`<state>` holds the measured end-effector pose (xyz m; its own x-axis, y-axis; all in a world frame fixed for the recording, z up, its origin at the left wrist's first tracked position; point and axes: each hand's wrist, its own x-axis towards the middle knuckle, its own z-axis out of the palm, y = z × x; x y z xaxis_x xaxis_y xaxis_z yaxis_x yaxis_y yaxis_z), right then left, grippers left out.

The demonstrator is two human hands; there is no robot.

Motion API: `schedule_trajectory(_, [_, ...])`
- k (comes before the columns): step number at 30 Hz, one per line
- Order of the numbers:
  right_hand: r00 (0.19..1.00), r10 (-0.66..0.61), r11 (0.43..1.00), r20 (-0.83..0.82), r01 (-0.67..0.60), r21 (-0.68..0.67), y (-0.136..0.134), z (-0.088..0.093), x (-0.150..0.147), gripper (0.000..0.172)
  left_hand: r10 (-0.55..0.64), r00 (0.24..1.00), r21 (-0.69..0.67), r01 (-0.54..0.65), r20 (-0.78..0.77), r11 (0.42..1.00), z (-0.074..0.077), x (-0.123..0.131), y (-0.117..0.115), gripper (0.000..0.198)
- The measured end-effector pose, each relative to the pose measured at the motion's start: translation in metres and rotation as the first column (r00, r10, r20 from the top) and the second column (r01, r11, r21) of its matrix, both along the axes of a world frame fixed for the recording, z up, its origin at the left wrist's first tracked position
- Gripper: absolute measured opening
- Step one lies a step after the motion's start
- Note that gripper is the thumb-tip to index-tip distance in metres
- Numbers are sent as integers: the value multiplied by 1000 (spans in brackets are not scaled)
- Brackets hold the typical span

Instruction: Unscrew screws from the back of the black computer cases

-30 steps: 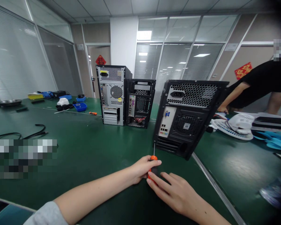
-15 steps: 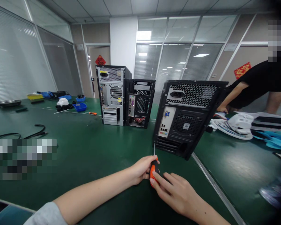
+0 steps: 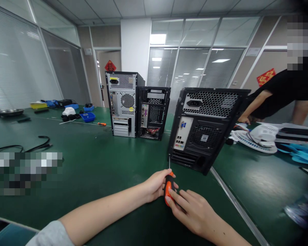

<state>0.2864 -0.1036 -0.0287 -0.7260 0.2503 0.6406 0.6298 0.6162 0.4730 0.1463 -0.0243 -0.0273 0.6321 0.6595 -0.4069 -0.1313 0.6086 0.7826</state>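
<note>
An orange and black screwdriver (image 3: 168, 191) points away from me, its thin metal shaft reaching the lower left corner of a black computer case (image 3: 202, 130). My left hand (image 3: 157, 184) grips the front of the handle, with the thumb near the shaft. Around the handle's rear end close the fingers of my right hand (image 3: 192, 210). The case stands with its back panel towards me, showing a power socket, ports and a fan grille. Whether the tip sits in a screw is too small to tell.
Behind stand a silver-backed computer case (image 3: 122, 106) and a smaller black case (image 3: 154, 112). Another screwdriver (image 3: 102, 124) and a blue tray (image 3: 87, 117) lie at the back left. At right are a white fan (image 3: 263, 135), blue blades (image 3: 303, 153) and a person in black (image 3: 279, 89).
My right fingers have shifted slightly on the screwdriver handle, and the handle appears turned a little. The left hand's fingers moved slightly; the computer cases stay in place.
</note>
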Motion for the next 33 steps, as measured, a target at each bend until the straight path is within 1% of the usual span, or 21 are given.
schedule_trajectory(6, [1000,-6,1000,-22,6,17,1,-3,-1,23,35,995,-113,-23,99,993,2,0,1,31])
schedule_trajectory(10, [999,-13,1000,-36,13,22,1,-5,-1,24,40,992,-151,-21,124,988,1,0,1,32])
schedule_trajectory(15, [998,-8,1000,-58,10,26,2,-7,-1,23,43,988,-162,-19,148,987,2,0,2,28])
schedule_trajectory(22, [999,-8,1000,-53,8,13,2,-7,1,22,49,987,-190,-19,152,982,8,0,-2,26])
schedule_trajectory(33, [996,-10,999,-85,6,-46,1,-6,1,26,70,973,-185,-28,222,982,9,-1,-5,25])
